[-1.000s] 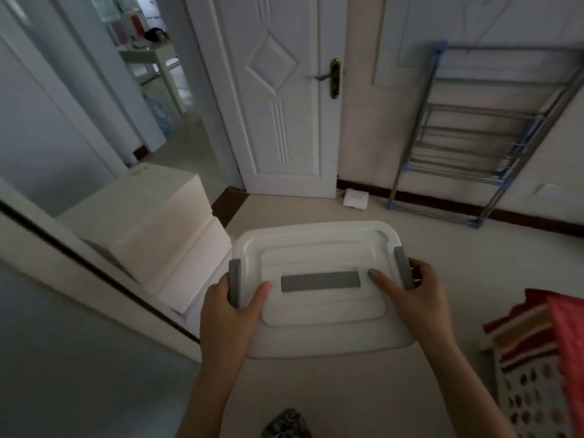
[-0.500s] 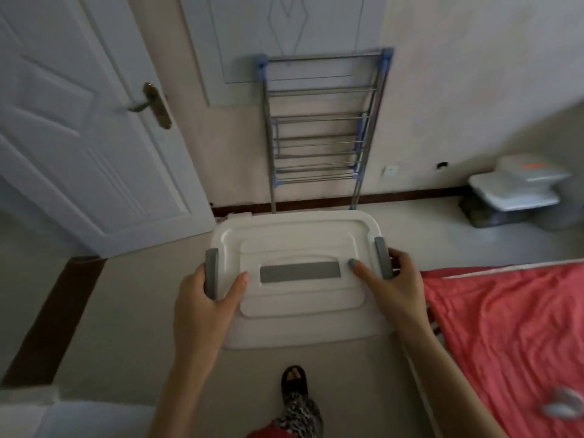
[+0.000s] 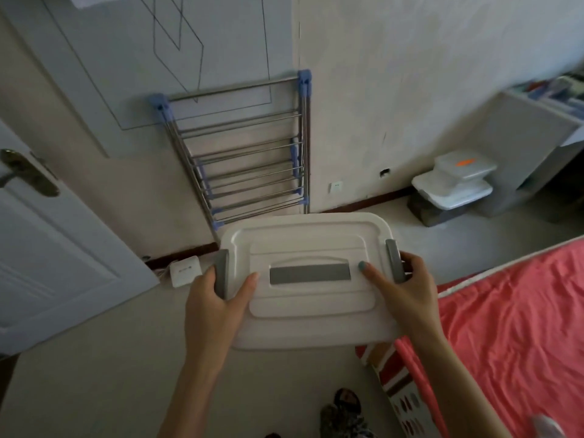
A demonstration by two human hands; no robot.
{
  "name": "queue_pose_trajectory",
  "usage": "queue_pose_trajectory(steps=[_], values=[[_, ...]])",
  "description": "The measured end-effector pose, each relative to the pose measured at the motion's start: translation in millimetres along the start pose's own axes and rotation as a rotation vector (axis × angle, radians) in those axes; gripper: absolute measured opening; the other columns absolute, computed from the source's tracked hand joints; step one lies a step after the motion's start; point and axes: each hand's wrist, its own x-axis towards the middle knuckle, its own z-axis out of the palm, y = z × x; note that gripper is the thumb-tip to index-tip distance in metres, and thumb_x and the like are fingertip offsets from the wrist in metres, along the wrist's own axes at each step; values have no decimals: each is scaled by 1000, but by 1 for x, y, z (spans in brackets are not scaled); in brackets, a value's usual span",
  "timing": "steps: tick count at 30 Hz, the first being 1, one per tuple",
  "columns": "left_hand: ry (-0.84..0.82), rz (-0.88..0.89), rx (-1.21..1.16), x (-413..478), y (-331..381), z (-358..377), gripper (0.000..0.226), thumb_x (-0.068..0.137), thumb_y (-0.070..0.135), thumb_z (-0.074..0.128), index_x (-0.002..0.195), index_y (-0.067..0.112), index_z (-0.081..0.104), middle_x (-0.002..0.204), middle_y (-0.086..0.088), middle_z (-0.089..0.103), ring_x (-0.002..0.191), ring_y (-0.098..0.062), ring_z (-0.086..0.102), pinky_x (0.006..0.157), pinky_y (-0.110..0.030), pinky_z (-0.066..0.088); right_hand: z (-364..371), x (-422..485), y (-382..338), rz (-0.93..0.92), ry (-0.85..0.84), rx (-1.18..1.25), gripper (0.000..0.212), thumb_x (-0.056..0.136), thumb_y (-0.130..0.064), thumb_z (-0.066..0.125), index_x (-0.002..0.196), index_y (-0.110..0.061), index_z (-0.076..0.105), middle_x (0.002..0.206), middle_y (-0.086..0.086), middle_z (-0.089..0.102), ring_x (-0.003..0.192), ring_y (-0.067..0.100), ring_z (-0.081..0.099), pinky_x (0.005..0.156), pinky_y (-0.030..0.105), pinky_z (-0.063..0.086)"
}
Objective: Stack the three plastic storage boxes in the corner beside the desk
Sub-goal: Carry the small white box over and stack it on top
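Box (image 3: 311, 314) hangs above the floor (image 3: 94, 358) before us, left grip (image 3: 215, 311) and right grip (image 3: 407, 295) each curled round a grey end latch (image 3: 222, 273). We judge it light, stiff and slick; hold the ends, bound for the stack (image 3: 455, 188) beside the bench (image 3: 534, 134).

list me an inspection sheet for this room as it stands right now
surface: pale floor.
job's things: carried box, white lid with grey latches, held off the floor; two stacked boxes on the floor beside the desk, the upper one with an orange mark on its lid.
clutter: small white device on the floor by the skirting; drying rack leaning on the wall.
grippers: left hand grips the box's left end, thumb on the lid; right hand grips the right end likewise.
cables: nothing seen plainly; wall socket looks unused.
surroundings: white door at left; bed with red cover at right.
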Motion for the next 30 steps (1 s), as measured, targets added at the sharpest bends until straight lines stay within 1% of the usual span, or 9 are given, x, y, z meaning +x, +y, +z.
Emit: queue_pose_trajectory(steps=[4, 8, 13, 17, 20, 22, 25, 28, 30], values=[[23, 9, -3, 24, 30, 43, 52, 77, 55, 74, 114, 19, 66, 104, 2, 64, 95, -18, 60, 78, -31, 45, -14, 60, 1, -5, 10, 5, 65, 64, -57, 80, 117, -33, 51, 97, -24, 52, 87, -3, 55, 62, 15, 40], [4, 1, -25, 51, 61, 86, 52, 77, 53, 75, 115, 19, 67, 103, 2, 67, 94, -18, 62, 77, -32, 47, -29, 115, 3, -13, 24, 1, 65, 64, -57, 80, 116, -32, 51, 96, -24, 52, 86, -3, 54, 62, 14, 39], [11, 45, -20, 80, 92, 129, 54, 76, 58, 72, 115, 21, 67, 101, 8, 62, 94, -16, 59, 77, -31, 45, -43, 172, 5, -1, 35, 6, 70, 65, -57, 80, 122, -26, 54, 99, -19, 54, 88, -1, 54, 65, 19, 42], [-32, 44, -11, 109, 109, 160, 54, 75, 59, 72, 113, 22, 66, 106, 3, 63, 97, -18, 60, 84, -38, 52, -49, 207, 9, 23, 53, 21, 72, 64, -58, 79, 123, -27, 53, 100, -19, 53, 90, -1, 54, 64, 18, 42], [-69, 70, -8, 139, 120, 187, 51, 75, 60, 73, 109, 23, 67, 103, 4, 63, 95, -17, 62, 79, -37, 53, -50, 238, 12, 56, 91, 35, 70, 63, -58, 80, 121, -28, 54, 101, -21, 54, 90, 0, 55, 65, 18, 43], [-108, 77, -4, 159, 128, 204, 52, 75, 61, 73, 111, 24, 66, 105, 4, 65, 96, -16, 62, 80, -39, 55, -48, 259, 14, 67, 117, 24, 68, 63, -57, 81, 119, -30, 53, 101, -19, 55, 89, -2, 55, 65, 17, 42], [-133, 99, -2, 200, 141, 235, 50, 75, 61, 73, 110, 25, 66, 104, 4, 64, 94, -15, 61, 75, -34, 50, -41, 299, 14, 87, 169, 18, 68, 64, -56, 81, 120, -29, 54, 103, -16, 56, 90, -2, 54, 65, 17, 42], [-178, 131, 4, 245, 155, 267, 54, 75, 61, 73, 113, 23, 66, 103, 4, 64, 95, -17, 62, 76, -35, 52, -33, 341, 14, 107, 220, 20, 66, 63, -55, 82, 118, -30, 55, 103, -16, 57, 90, -1, 56, 66, 17, 43], [-217, 155, 7, 276, 166, 286, 58, 75, 63, 71, 115, 22, 66, 104, 2, 64, 94, -17, 62, 75, -34, 53, -28, 367, 10, 117, 254, 15, 66, 63, -54, 82, 118, -29, 55, 106, -11, 59, 90, 1, 57, 68, 21, 45]])
